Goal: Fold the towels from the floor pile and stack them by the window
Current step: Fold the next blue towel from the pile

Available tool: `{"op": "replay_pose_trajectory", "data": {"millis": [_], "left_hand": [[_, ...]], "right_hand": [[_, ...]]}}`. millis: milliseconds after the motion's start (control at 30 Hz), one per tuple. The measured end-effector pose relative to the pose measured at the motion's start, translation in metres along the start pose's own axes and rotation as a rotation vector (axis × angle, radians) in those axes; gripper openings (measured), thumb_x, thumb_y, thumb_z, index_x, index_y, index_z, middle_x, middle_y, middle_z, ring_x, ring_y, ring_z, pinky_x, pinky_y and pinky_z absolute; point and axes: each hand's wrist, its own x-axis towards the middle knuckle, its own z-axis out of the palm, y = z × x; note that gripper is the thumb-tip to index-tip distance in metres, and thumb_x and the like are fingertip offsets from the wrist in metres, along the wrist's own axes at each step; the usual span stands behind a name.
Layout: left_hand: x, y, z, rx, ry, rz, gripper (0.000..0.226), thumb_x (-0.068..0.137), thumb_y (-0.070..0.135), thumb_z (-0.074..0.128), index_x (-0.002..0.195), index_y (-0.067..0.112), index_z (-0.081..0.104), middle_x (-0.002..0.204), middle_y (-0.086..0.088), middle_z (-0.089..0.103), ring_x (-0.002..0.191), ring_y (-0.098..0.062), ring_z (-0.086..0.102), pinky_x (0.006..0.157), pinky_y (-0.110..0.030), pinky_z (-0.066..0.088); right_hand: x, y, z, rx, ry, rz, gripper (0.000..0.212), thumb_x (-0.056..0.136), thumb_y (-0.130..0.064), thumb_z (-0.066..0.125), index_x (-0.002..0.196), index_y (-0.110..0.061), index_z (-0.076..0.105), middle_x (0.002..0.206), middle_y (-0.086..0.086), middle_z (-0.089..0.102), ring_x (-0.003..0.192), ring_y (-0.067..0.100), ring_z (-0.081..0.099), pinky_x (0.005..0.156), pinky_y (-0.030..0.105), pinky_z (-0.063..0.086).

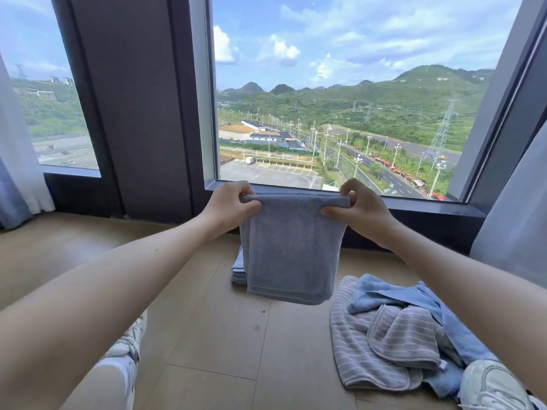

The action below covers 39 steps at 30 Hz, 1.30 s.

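Observation:
A grey-blue towel hangs doubled in the air in front of the window. My left hand pinches its top left corner and my right hand pinches its top right corner. Behind the hanging towel, a stack of folded blue towels rests on the wooden floor below the window sill; only its left edge shows. At the lower right lies the floor pile, with grey striped towels on top of crumpled light blue ones.
A large window with a dark sill fills the far side. Sheer curtains hang at the far left and far right. My white shoes sit at lower left and lower right on the wooden floor.

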Motion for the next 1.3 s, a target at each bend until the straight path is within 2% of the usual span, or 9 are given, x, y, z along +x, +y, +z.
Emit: {"op": "replay_pose_trajectory", "data": {"millis": [100,233,367,567,767,933,1067,1167,1300], "left_hand": [[0.002,0.007,0.003,-0.197,0.043,-0.041,0.025,0.089,0.013,0.055,0.068,0.017,0.042,0.064,0.002,0.041,0.056,-0.009,0.036,0.05,-0.019,0.03],[0.012,0.022,-0.003,-0.469,0.111,-0.087,0.023,0.091,0.008,0.051,0.072,0.017,0.043,0.067,0.0,0.041,0.061,-0.011,0.037,0.056,-0.023,0.031],[0.017,0.03,-0.011,-0.681,0.145,-0.12,0.025,0.093,0.002,0.048,0.072,0.016,0.043,0.066,0.0,0.045,0.061,-0.011,0.04,0.057,-0.024,0.033],[0.016,0.028,-0.013,-0.839,0.069,-0.137,0.026,0.094,-0.002,0.042,0.078,0.017,0.049,0.079,-0.001,0.053,0.068,-0.013,0.047,0.063,-0.025,0.04],[0.017,0.014,-0.004,-0.949,0.121,-0.353,0.019,0.094,0.002,0.05,0.11,0.012,0.051,0.089,-0.004,0.059,0.076,-0.016,0.058,0.065,-0.027,0.049],[0.002,0.013,0.004,-1.065,-0.127,-0.543,0.015,0.093,0.028,0.055,0.094,0.013,0.06,0.089,-0.005,0.066,0.084,-0.02,0.063,0.076,-0.033,0.05],[-0.006,0.006,-0.001,-0.796,-0.378,-0.481,0.021,0.087,0.031,0.061,0.103,0.018,0.06,0.099,-0.001,0.065,0.089,-0.017,0.06,0.074,-0.026,0.046],[-0.006,0.002,0.002,-0.695,-0.366,-0.412,0.023,0.089,0.017,0.06,0.112,0.019,0.054,0.108,0.0,0.063,0.102,-0.019,0.059,0.083,-0.029,0.047],[-0.007,-0.001,0.008,-0.746,-0.334,-0.426,0.044,0.092,0.039,0.054,0.13,0.032,0.034,0.121,-0.002,0.058,0.108,-0.024,0.06,0.093,-0.043,0.05]], "right_hand": [[0.001,0.001,-0.001,0.309,-0.04,0.119,0.039,0.076,-0.018,0.076,0.104,-0.024,0.05,0.099,0.005,0.062,0.089,0.019,0.061,0.077,0.031,0.051],[-0.002,0.012,-0.001,0.452,-0.281,0.245,0.043,0.073,-0.032,0.07,0.113,-0.027,0.056,0.116,-0.001,0.061,0.108,0.017,0.057,0.096,0.039,0.044],[-0.004,0.017,0.004,0.471,-0.451,0.287,0.053,0.07,-0.043,0.07,0.12,-0.034,0.054,0.13,-0.009,0.053,0.123,0.016,0.045,0.097,0.039,0.037],[0.0,0.009,0.019,0.546,-0.495,0.229,0.072,0.068,-0.025,0.074,0.133,-0.025,0.044,0.129,-0.006,0.058,0.121,0.014,0.051,0.102,0.041,0.036],[-0.002,-0.001,0.019,0.656,-0.231,0.237,0.017,0.085,-0.012,0.063,0.102,-0.016,0.062,0.095,0.002,0.069,0.09,0.019,0.065,0.075,0.032,0.049],[0.004,-0.014,0.02,0.741,-0.088,0.244,0.02,0.086,-0.015,0.063,0.105,-0.018,0.058,0.097,0.005,0.067,0.089,0.023,0.065,0.075,0.036,0.052],[0.006,-0.017,0.023,0.779,-0.024,0.25,0.027,0.087,-0.017,0.063,0.113,-0.018,0.054,0.101,0.007,0.066,0.09,0.026,0.064,0.076,0.038,0.052],[0.007,-0.018,0.025,0.773,0.007,0.29,0.018,0.089,-0.023,0.061,0.106,-0.024,0.054,0.103,0.007,0.064,0.09,0.026,0.063,0.076,0.039,0.052],[0.013,-0.015,0.024,0.759,0.012,0.418,0.019,0.096,-0.032,0.05,0.113,-0.025,0.046,0.103,0.007,0.06,0.084,0.024,0.061,0.069,0.036,0.05]]}}
